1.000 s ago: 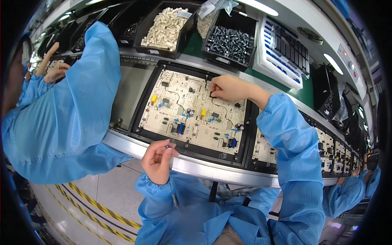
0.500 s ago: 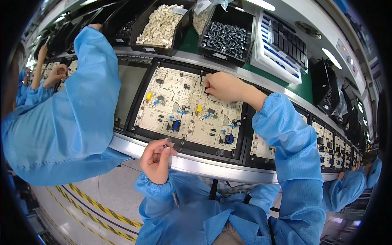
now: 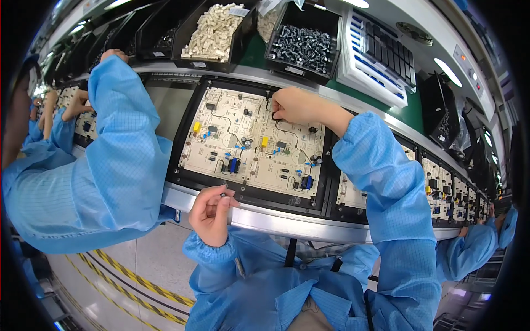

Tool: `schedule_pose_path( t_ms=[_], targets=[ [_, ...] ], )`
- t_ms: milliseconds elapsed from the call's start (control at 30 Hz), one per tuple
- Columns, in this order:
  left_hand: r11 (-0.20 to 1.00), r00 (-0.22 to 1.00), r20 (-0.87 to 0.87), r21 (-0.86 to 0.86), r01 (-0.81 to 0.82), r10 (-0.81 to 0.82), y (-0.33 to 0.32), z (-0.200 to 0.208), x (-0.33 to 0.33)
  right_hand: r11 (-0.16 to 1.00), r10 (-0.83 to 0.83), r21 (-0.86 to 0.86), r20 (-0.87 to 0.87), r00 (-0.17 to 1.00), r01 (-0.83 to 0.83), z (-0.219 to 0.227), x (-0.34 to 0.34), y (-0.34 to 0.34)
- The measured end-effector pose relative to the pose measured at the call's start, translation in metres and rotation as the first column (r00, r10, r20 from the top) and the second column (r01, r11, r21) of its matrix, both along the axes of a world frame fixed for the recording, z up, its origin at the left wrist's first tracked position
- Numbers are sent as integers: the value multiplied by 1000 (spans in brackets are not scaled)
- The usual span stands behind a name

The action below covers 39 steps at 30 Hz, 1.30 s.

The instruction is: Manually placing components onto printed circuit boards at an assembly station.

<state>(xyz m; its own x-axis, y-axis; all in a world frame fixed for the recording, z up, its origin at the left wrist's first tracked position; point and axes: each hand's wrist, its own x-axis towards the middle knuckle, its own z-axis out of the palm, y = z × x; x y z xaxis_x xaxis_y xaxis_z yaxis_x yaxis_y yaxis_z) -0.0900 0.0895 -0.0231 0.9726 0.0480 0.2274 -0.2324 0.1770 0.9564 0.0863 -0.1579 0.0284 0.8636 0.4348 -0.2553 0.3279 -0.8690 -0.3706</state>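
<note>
Two cream circuit boards (image 3: 223,140) lie side by side in a black frame (image 3: 254,197), carrying yellow, blue and black components. Over the upper left part of the right-hand board is my right hand (image 3: 298,106), its fingertips pinched at the board's surface. A bit of a small black component (image 3: 274,116) shows under those fingertips; most of it is hidden. My left hand (image 3: 211,214) hovers by the frame's near edge, palm up. Between its thumb and fingers it pinches a tiny dark component (image 3: 223,195), whose kind is too small to make out.
Behind the boards stand black bins of cream connectors (image 3: 212,34) and dark capacitor-like parts (image 3: 302,49), beside a white tray (image 3: 367,83) with black blocks. A metal rail (image 3: 287,225) runs along the near side. Close on the left, a co-worker's blue sleeve (image 3: 124,110) reaches toward the bins.
The co-worker's arm at left has shifted leftward, exposing more of the rail. My right hand stays at the same spot on the board, fingers slightly rearranged. My left hand has barely moved.
</note>
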Motion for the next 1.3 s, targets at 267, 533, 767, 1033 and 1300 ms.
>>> schedule_pose_path(
  t_ms=[267,533,767,1033,1300],
  targets=[
    [997,999,40,72,-4,1,-6,1,0,977,121,-202,249,961,-70,0,-31,13],
    [996,999,39,86,-33,30,-9,-3,-1,953,-101,282,-40,994,108,32,-44,-46],
    [987,997,0,140,72,-73,-37,16,6,821,-264,441,-272,925,364,53,-130,-156],
    [840,862,67,276,468,-502,-140,68,41,612,-653,533,-75,754,584,11,-181,-206],
    [704,736,34,325,632,-676,-232,94,95,576,-714,653,110,691,492,32,-209,-231]
  ],
)
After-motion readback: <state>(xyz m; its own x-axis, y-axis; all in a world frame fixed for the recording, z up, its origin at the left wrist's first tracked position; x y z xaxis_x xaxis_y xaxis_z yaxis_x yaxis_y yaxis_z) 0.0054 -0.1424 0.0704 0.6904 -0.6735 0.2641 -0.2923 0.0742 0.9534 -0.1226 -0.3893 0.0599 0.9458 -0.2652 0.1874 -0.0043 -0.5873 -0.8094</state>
